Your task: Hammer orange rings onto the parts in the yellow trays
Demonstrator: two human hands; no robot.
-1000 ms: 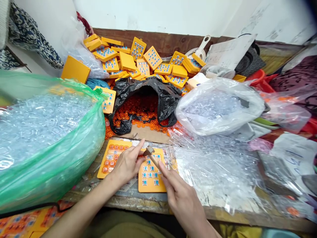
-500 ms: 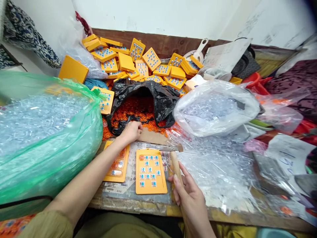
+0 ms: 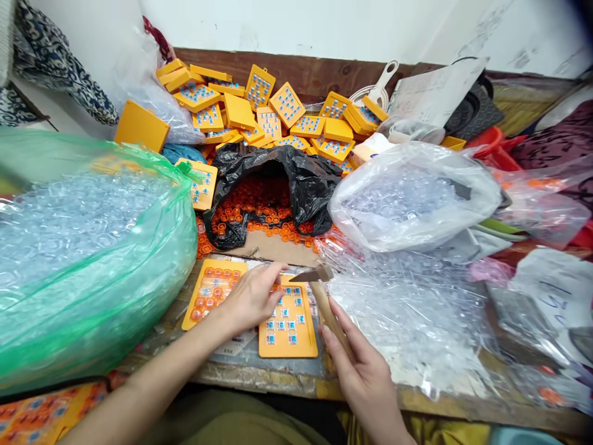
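My right hand [image 3: 359,358] is wrapped round the wooden handle of a hammer [image 3: 330,312]. The hammer's metal head is tilted above the upper right of a yellow-orange panel [image 3: 290,347] studded with small blue-centred switches. Over that panel's upper left corner is my left hand [image 3: 254,295], its fingers drawn together at the tips. Whatever they pinch is hidden. To the left lies a second yellow-orange panel [image 3: 188,318], carrying orange and clear caps and partly covered by my left hand and forearm. Behind both panels, loose orange caps [image 3: 231,213] spill from a black plastic bag [image 3: 315,185].
A large green bag [image 3: 152,296] of clear pieces bulges on the left. At right are a white bag [image 3: 467,228] of clear pieces and a heap of clear plastic parts [image 3: 393,321]. Several switch panels [image 3: 238,111] pile up against the back board.
My left hand has drawn back from the loose orange caps to the near panel's upper left corner. The hammer has shifted slightly, still in my right hand.
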